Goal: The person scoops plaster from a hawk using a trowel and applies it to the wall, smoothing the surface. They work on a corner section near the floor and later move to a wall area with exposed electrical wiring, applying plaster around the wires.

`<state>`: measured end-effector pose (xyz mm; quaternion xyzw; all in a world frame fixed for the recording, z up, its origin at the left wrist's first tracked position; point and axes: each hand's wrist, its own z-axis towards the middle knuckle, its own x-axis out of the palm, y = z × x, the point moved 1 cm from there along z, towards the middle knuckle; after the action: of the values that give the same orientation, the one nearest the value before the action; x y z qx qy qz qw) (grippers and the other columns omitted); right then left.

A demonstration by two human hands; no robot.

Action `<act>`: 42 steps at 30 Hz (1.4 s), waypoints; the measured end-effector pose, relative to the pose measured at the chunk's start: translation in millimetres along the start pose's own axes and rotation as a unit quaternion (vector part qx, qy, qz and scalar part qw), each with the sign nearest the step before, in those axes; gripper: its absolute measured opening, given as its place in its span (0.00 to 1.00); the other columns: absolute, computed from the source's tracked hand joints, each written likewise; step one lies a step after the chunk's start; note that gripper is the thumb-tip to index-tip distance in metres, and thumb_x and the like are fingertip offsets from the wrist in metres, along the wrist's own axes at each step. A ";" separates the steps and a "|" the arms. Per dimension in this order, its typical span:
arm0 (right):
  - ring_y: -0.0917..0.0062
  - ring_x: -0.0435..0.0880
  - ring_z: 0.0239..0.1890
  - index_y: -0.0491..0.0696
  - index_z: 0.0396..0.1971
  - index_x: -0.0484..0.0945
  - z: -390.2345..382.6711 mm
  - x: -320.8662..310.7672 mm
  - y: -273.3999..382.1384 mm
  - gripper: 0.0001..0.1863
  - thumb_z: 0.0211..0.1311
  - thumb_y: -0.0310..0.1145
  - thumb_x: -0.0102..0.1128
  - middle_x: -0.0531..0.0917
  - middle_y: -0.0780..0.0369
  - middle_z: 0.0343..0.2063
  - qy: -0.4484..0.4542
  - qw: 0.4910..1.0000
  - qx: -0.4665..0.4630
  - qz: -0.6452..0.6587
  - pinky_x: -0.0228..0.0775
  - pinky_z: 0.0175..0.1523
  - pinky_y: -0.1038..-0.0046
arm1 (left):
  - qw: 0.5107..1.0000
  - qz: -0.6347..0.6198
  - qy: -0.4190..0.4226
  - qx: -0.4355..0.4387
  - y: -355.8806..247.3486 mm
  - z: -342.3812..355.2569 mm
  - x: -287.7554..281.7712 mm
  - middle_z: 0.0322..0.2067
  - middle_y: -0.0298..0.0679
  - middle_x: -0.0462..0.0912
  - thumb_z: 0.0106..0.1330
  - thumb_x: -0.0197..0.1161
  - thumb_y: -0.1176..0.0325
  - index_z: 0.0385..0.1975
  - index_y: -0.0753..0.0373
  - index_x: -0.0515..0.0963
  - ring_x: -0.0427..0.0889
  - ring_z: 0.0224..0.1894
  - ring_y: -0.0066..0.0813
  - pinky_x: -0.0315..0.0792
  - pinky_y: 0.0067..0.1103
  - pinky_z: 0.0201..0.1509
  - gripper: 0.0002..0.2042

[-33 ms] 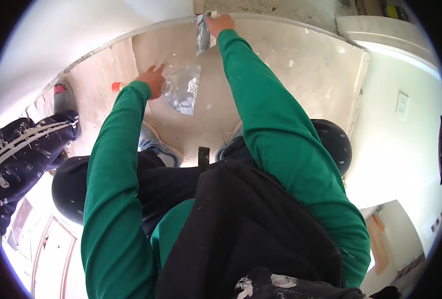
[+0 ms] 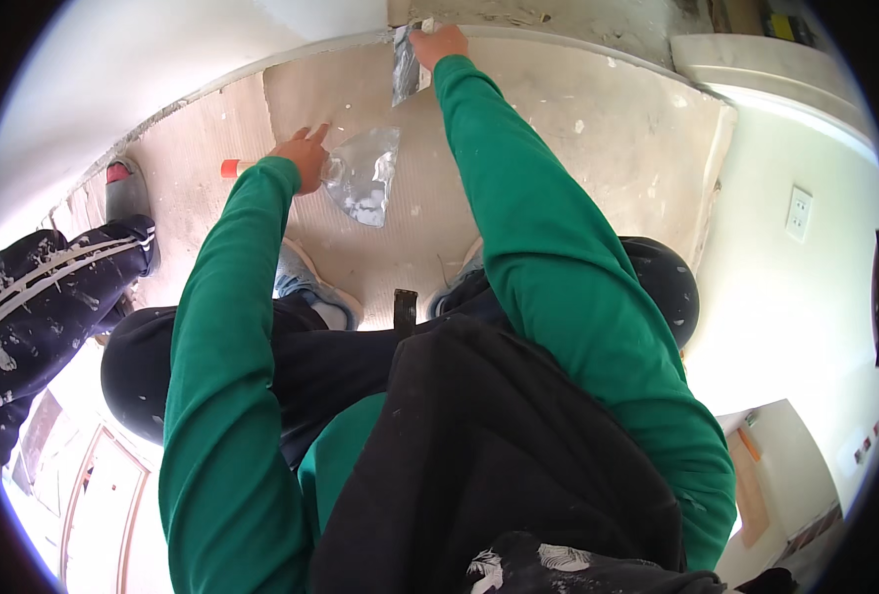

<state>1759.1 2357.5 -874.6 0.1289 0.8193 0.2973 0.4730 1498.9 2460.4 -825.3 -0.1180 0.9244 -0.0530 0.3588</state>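
Observation:
My left hand (image 2: 303, 160) grips a wide putty knife by its handle, whose red end sticks out on the left; a finger or two stretch forward. Its fan-shaped metal blade (image 2: 365, 183), smeared with white filler, points right just above the tan surface. Farther off, my right hand (image 2: 439, 46) is closed round a second metal scraper (image 2: 407, 69) at the surface's far edge. That blade reaches back toward me beside the hand, and its handle is mostly hidden by my fingers.
A tan board-like surface (image 2: 558, 139) with white specks spreads under my shoes (image 2: 315, 282). At the left stands another person's paint-splashed leg (image 2: 53, 297) and slippered foot (image 2: 127, 193). White walls rise at both sides, the right one with a socket (image 2: 799, 213).

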 end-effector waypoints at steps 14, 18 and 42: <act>0.50 0.80 0.48 0.35 0.42 0.79 25.3 19.0 14.5 0.30 0.56 0.52 0.59 0.81 0.41 0.42 0.012 0.993 -0.070 -0.099 0.72 0.54 0.60 | 1.000 -0.016 0.012 0.009 8.2 11.6 -3.2 0.65 0.49 0.61 0.52 0.58 0.73 0.42 0.68 0.80 0.70 0.60 0.46 0.69 0.35 0.63 0.16; 0.46 0.78 0.48 0.33 0.39 0.77 29.4 29.2 15.6 0.28 0.61 0.48 0.55 0.80 0.39 0.40 -0.010 0.996 -0.075 -0.046 0.71 0.53 0.56 | 0.999 -0.034 0.004 -0.002 11.5 17.4 0.9 0.63 0.51 0.64 0.51 0.59 0.73 0.42 0.67 0.81 0.75 0.55 0.48 0.71 0.36 0.60 0.16; 0.46 0.77 0.51 0.28 0.47 0.72 16.7 24.3 22.5 0.33 0.61 0.48 0.58 0.77 0.37 0.46 0.039 0.996 -0.075 -0.016 0.71 0.55 0.59 | 0.999 -0.033 0.024 -0.019 10.7 21.9 -4.4 0.41 0.57 0.82 0.52 0.60 0.71 0.61 0.73 0.64 0.81 0.47 0.49 0.75 0.34 0.52 0.33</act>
<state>1759.2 2393.3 -884.1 0.0682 0.8145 0.3552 0.4535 1514.9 2471.5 -840.5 -0.1538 0.9292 -0.0498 0.3325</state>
